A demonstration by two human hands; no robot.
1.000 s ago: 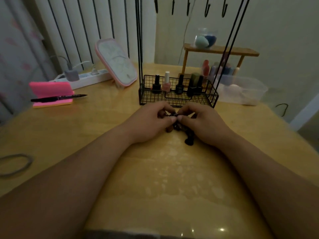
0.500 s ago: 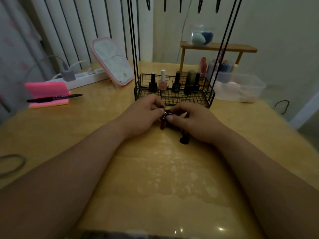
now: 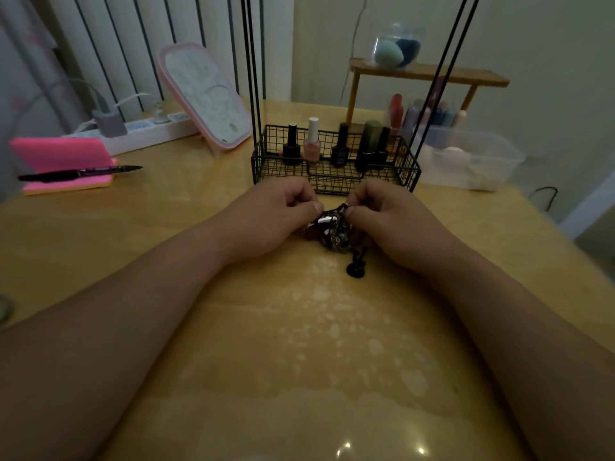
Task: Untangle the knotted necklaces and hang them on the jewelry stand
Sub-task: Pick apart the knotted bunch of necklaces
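- Head view: both hands are down on the table (image 3: 299,344), meeting over the necklaces (image 3: 332,232), a dark bundle lying just in front of the stand (image 3: 332,183).
- The left hand (image 3: 276,217) has its fingers (image 3: 312,206) curled and pinches the bundle's left edge.
- The right hand (image 3: 389,221), fingers curled too, pinches a strand at the top right. Both have hold of chain and neither hand is idle.
- A black pendant (image 3: 356,268) trails out of the bundle toward the person and rests on the table. That looks like a handy free end.
- The step in hand looks like teasing the knot open. It is best done gently: draw the two pinches apart only a little and loosen rather than yank, because a hard tug likely cinches the tangle.
- It seems smarter to work low on the table than in the air, so the chains' weight doesn't tighten things.
- It is worth tracing which strand carries the pendant and feeding it back through the loops one at a time.
- How many necklaces are in there? I cannot tell, as the bundle is too dense and dim.
- The stand's rods (image 3: 250,61) run up out of frame, so no hooks are in view, and nothing hangs on the part that shows. Hanging looks some way off.
- Mind the bottles (image 3: 312,143) in the stand just behind the knuckles, since a wide pull could knock them.
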